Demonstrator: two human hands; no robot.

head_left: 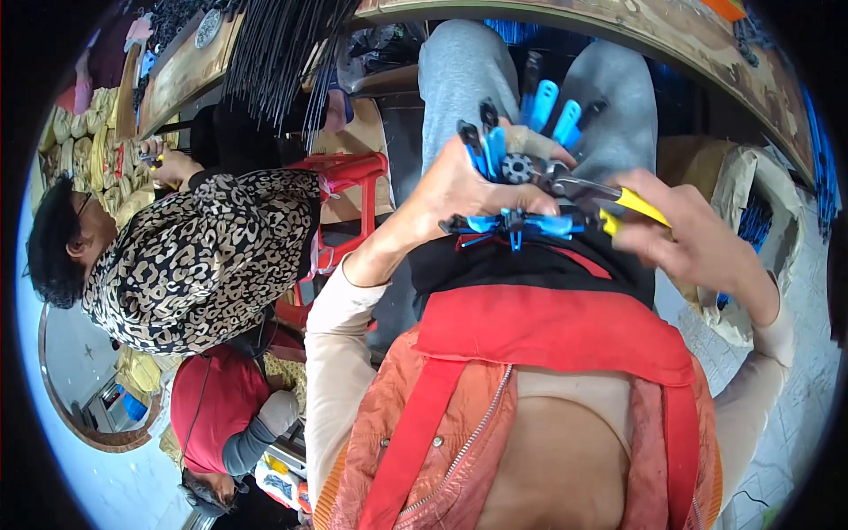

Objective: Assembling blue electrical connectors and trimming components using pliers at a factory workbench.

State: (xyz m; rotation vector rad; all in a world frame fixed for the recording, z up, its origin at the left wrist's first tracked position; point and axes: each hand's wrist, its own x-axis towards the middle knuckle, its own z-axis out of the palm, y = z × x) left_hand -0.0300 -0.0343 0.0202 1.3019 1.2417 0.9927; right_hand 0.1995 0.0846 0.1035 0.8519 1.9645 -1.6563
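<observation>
My left hand (455,190) is closed around a dark round notched hub (517,168) with several blue and black arms folding out from it. Some blue arms (543,104) point up toward my knees, and others (512,224) spread below my fingers. In my right hand (685,225), slightly blurred, is a pair of pliers with yellow handles (643,207). The metal jaws (556,179) meet the assembly at its right side, near my left thumb. Exactly what they grip is too small to tell. Both hands are above my lap, over the red apron (548,327).
A wooden bench (618,26) curves along the far side, with a bundle of black rods (283,62) overhanging its left part. Right of me stands a pale sack (777,208) holding blue pieces. Left are a red stool (353,199) and two people (203,256) close by.
</observation>
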